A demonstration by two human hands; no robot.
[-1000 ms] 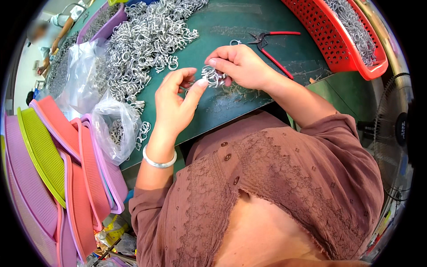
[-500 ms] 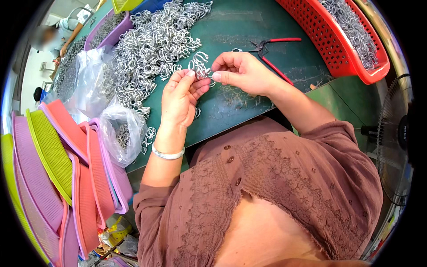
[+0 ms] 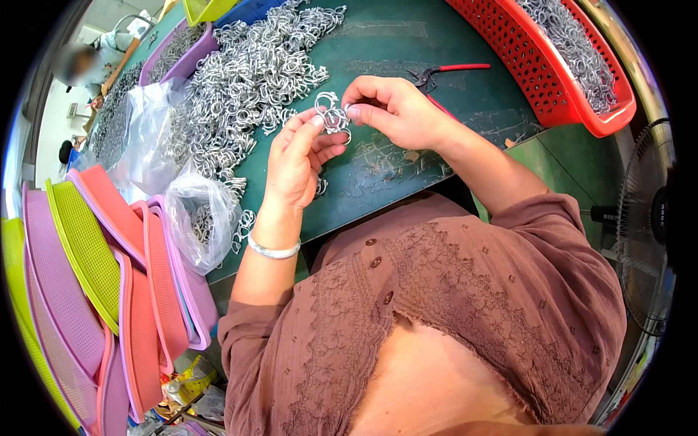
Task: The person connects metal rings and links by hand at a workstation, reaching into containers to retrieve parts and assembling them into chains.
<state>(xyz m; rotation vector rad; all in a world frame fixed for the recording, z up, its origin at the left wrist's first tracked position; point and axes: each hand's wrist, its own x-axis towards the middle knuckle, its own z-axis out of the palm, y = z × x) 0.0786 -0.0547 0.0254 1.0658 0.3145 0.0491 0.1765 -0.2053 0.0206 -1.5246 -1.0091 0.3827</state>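
My left hand (image 3: 294, 156) is closed, pinching a small cluster of silver metal rings (image 3: 333, 119) between thumb and fingers above the green table. Close to its right, my right hand (image 3: 398, 115) is also closed, with thumb and forefinger together on a small metal ring (image 3: 348, 107), mostly covered by the fingertips. A large heap of similar silver rings (image 3: 254, 69) lies just beyond my left hand. Red-handled cutting pliers (image 3: 429, 75) rest behind my right hand, which hides part of them.
A red perforated basket (image 3: 542, 69) full of metal pieces stands at the far right. Clear plastic bags (image 3: 200, 218) and stacked coloured baskets (image 3: 80, 269) crowd the left. A fan (image 3: 640, 225) stands at right. Another person's arm (image 3: 120, 64) shows at far left.
My right hand has risen slightly, its fingertips moving from the cluster's lower edge to its upper right. The rings in my left hand have turned a little. A loose ring near the pliers is now hidden.
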